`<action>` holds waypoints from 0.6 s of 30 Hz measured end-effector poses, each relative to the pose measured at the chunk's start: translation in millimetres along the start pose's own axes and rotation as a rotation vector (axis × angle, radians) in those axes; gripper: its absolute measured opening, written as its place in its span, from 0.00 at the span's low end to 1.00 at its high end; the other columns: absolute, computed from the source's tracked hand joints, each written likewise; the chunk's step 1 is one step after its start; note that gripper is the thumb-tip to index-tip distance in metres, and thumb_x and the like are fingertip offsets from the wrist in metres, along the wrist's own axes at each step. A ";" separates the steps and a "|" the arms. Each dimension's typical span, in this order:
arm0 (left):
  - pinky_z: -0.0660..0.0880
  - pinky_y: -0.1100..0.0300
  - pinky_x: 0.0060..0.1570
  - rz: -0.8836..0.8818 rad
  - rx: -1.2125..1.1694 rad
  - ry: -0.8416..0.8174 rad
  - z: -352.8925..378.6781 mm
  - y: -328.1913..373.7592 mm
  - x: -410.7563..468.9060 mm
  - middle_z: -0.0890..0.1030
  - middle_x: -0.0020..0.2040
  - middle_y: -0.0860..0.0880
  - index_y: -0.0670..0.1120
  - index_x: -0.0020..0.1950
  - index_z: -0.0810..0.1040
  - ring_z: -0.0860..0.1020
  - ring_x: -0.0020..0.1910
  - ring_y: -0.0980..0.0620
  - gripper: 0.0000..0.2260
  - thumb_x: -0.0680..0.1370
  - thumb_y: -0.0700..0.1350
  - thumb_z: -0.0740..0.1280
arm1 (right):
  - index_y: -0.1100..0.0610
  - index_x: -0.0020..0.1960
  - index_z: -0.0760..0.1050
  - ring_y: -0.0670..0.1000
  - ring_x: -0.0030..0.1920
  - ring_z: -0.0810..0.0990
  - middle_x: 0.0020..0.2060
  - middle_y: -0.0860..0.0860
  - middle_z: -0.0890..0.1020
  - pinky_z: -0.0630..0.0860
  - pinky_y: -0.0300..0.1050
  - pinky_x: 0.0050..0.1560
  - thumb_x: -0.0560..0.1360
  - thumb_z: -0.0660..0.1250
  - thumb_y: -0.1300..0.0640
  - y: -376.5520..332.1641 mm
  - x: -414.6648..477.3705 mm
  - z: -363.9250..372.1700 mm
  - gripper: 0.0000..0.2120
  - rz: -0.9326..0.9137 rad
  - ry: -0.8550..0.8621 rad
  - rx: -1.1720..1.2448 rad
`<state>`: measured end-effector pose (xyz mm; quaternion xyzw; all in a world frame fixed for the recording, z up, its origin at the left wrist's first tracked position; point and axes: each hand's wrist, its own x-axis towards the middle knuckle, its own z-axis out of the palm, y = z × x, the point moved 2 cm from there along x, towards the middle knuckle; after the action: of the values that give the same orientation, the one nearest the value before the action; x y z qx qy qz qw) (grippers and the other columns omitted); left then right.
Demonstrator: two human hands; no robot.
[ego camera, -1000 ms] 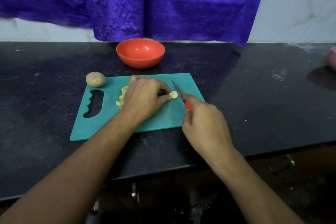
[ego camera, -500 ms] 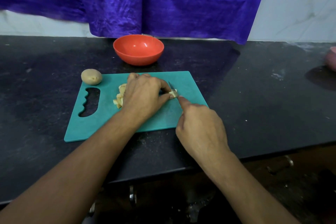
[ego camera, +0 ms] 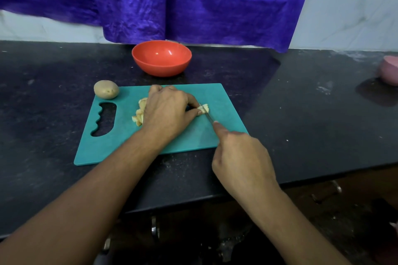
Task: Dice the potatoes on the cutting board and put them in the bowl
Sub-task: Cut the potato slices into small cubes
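A teal cutting board lies on the black counter. My left hand pinches a pale potato piece against the board with thumb and fingers. My right hand grips a small knife, its handle hidden in my fist and my forefinger along the blade's back. The blade is down in the potato piece beside my left fingertips. Cut potato pieces lie heaped to the left, partly under my left hand. A whole unpeeled potato sits at the board's far left corner. An orange bowl stands behind the board with nothing visible inside.
A purple cloth hangs down the wall behind the bowl. A pink rounded object sits at the counter's far right edge. The counter's front edge runs just below my right wrist. Dark cabinet handles show under the counter.
The knife has come down from a raised, tilted position into the potato piece, and its orange handle is now hidden. My left hand keeps the same hold.
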<state>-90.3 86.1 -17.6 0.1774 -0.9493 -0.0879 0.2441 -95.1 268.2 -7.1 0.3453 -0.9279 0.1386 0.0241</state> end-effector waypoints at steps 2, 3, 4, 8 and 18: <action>0.67 0.48 0.61 0.007 -0.004 0.005 0.5 -1.1 -0.9 0.86 0.48 0.54 0.60 0.55 0.86 0.78 0.55 0.51 0.11 0.77 0.61 0.70 | 0.44 0.80 0.62 0.49 0.40 0.72 0.41 0.46 0.74 0.71 0.45 0.40 0.82 0.57 0.56 4.5 -1.1 -3.8 0.27 0.010 0.013 0.057; 0.67 0.48 0.61 0.011 -0.007 0.011 0.6 -2.0 -1.4 0.86 0.49 0.54 0.60 0.56 0.86 0.78 0.55 0.51 0.12 0.77 0.61 0.71 | 0.44 0.79 0.64 0.49 0.41 0.74 0.44 0.47 0.78 0.74 0.46 0.41 0.82 0.58 0.56 5.9 -1.3 -6.4 0.26 0.015 0.028 0.090; 0.66 0.48 0.61 0.013 -0.009 0.019 0.9 -3.2 -2.1 0.86 0.50 0.55 0.60 0.56 0.86 0.78 0.56 0.51 0.12 0.77 0.61 0.71 | 0.44 0.78 0.65 0.50 0.42 0.77 0.46 0.47 0.80 0.77 0.48 0.43 0.81 0.58 0.55 7.1 -1.6 -8.8 0.26 0.017 0.052 0.119; 0.65 0.49 0.61 -0.012 -0.019 0.030 1.3 -9.2 -2.9 0.86 0.52 0.55 0.58 0.57 0.85 0.78 0.56 0.50 0.13 0.76 0.62 0.72 | 0.44 0.77 0.67 0.51 0.41 0.79 0.46 0.49 0.82 0.79 0.49 0.43 0.80 0.60 0.56 5.4 5.6 -13.0 0.25 0.005 0.138 0.165; 0.65 0.51 0.59 -0.017 -0.046 0.037 2.4 -8.6 -1.6 0.86 0.47 0.56 0.58 0.53 0.86 0.79 0.53 0.51 0.11 0.75 0.61 0.72 | 0.42 0.78 0.65 0.49 0.37 0.71 0.39 0.46 0.74 0.70 0.45 0.38 0.81 0.58 0.56 -4.5 22.1 2.1 0.27 -0.002 0.069 0.128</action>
<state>-87.7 79.0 -22.6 0.1812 -0.9409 -0.1087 0.2647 -108.9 250.3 -5.0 0.3422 -0.9153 0.2096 0.0343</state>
